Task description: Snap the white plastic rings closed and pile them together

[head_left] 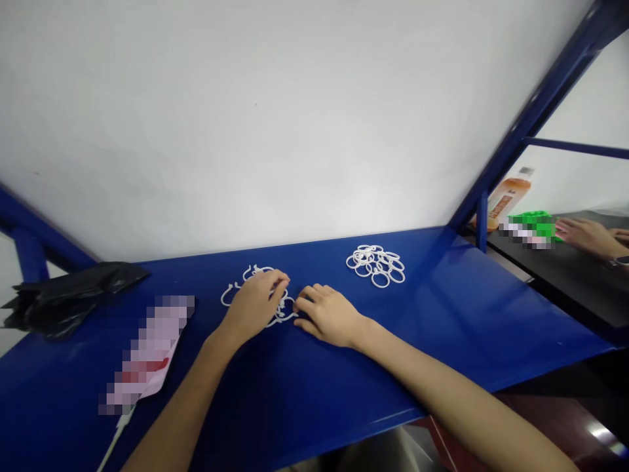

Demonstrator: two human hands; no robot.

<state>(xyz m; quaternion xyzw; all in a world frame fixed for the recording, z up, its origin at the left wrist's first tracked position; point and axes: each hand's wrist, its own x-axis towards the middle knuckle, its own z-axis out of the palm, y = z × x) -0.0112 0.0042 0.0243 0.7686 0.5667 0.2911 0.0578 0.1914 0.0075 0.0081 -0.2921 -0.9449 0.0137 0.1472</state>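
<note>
Several thin white plastic rings with small clasps lie in a loose pile (pixel 228 296) on the blue table; the ones I can see best are unclasped, with gaps between their ends. My left hand (pixel 255 301) is over this pile, fingers loosely bent and apart, hiding part of it. Just right of it, my right hand (pixel 327 313) rests low at the pile's edge, its curled fingers and thumb apart. A ring's end lies close to its fingertips, and no firm grip shows. Farther right is a second cluster of white rings (pixel 381 278), closed into loops.
On the blue table (pixel 432 314), a phone (pixel 152 354) with a white cable and a black plastic bag (pixel 83 295) lie at left. A white wall rises behind. Beyond the blue frame at right are a bottle (pixel 508 196), a green tray (pixel 540 221) and another person's hand (pixel 590 236).
</note>
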